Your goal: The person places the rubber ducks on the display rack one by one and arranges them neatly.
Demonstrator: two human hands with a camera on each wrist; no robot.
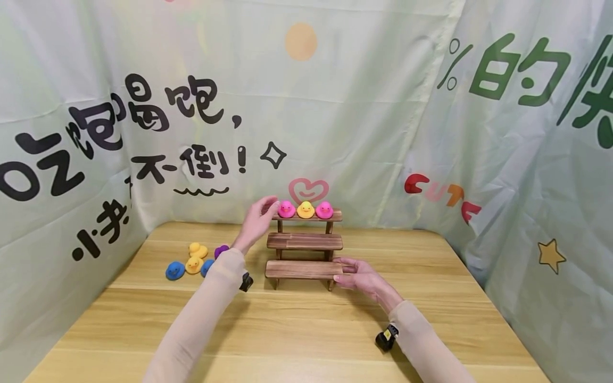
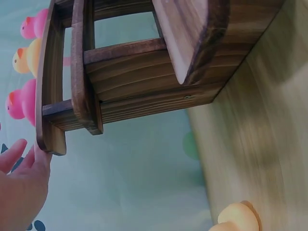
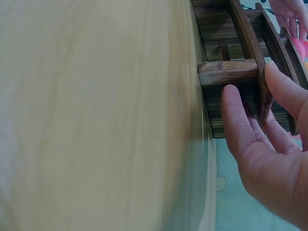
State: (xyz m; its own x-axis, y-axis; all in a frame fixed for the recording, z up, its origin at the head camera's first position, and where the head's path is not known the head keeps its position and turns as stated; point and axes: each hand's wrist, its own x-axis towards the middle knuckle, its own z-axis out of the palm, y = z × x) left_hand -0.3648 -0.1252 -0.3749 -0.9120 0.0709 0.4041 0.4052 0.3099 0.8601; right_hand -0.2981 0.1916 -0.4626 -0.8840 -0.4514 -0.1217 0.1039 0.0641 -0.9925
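A brown three-step wooden stand [image 1: 304, 269] stands on the table, its lower two steps bare. Along its top step sit a pink rubber duck [image 1: 286, 209], a yellow rubber duck [image 1: 306, 209] and a second pink rubber duck [image 1: 324, 210]. My left hand [image 1: 257, 221] is at the left end of that top step, next to the first pink duck. In the left wrist view its fingertips meet the step's end, with fingers loosely bent. My right hand [image 1: 361, 279] grips the right end of the bottom step, digits above and below the board in the right wrist view.
Left of the stand, several loose ducks lie on the wooden table [image 1: 306, 330]: blue [image 1: 175, 271], yellow [image 1: 193, 265] and purple [image 1: 221, 251] among them. My left forearm partly covers this group. A printed cloth [image 1: 354, 106] hangs behind and along both sides.
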